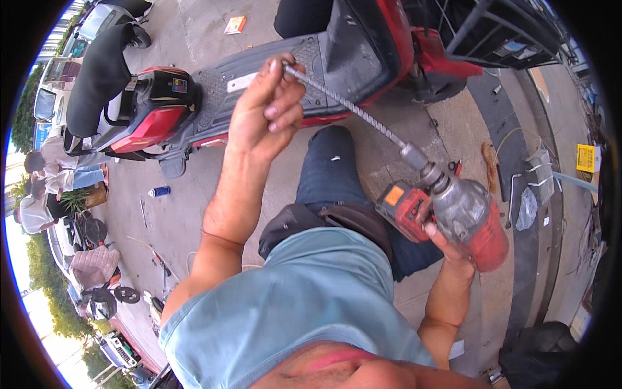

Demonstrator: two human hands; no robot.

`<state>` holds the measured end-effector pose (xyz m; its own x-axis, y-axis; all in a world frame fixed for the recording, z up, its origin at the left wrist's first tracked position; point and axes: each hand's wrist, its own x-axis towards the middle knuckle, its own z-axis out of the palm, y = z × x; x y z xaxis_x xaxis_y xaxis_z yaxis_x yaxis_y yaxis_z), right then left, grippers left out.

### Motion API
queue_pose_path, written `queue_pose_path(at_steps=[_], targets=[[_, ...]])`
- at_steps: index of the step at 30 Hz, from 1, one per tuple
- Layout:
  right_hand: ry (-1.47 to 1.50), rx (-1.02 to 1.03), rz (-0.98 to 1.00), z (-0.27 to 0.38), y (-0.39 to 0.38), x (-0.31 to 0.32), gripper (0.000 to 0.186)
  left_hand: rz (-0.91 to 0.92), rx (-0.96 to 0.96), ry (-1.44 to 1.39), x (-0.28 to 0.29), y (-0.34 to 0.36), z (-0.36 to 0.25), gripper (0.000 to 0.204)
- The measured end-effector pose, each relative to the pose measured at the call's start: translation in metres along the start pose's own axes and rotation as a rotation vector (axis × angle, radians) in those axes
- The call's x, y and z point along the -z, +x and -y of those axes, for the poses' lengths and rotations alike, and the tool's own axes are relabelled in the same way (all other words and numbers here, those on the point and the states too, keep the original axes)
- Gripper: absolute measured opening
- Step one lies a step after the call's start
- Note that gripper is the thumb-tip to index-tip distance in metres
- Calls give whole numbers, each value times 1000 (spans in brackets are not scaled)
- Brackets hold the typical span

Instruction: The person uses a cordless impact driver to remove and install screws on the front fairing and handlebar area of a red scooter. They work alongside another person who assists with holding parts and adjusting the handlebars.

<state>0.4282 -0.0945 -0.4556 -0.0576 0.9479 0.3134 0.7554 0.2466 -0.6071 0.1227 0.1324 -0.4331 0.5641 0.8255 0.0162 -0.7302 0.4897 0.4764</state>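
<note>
My right hand [447, 243] is wrapped round the grip of a red and grey cordless impact wrench [463, 211], whose battery points to the left. From the wrench's socket [414, 155] a long ribbed metal shaft [353, 109] slants up and to the left. Thumb and fingertips of my left hand [265, 107] are closed on the far end of that shaft. Just beyond both hands stands a red and black electric scooter [259, 74], its footboard behind my left fingers. The very tip of the shaft is partly hidden by those fingers.
A blue spray can [159, 192] lies on the paving at left. An orange and white packet [235, 25] lies beyond the scooter. At right are a yellow box [587, 158], a plastic bag [527, 209] and a kerb. Several people and parked vehicles are at far left.
</note>
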Motion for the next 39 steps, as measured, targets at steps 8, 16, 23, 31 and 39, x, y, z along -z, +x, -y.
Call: queue_pose_path(at_steps=[8, 16, 23, 31, 39], targets=[[174, -178, -122, -64, -15, 65, 71, 85, 174, 329, -10, 25, 65, 18], [904, -396, -437, -92, -61, 79, 76, -262, 752, 598, 116, 43, 207, 11], [959, -428, -689, -88, -91, 56, 73, -156, 997, 1029, 179, 60, 279, 26], [993, -523, -862, -49, -115, 42, 74, 1006, 1405, 2144, 298, -29, 365, 44], [945, -614, -930, -22, -99, 27, 77, 1167, 1189, 2229, 339, -109, 394, 27]])
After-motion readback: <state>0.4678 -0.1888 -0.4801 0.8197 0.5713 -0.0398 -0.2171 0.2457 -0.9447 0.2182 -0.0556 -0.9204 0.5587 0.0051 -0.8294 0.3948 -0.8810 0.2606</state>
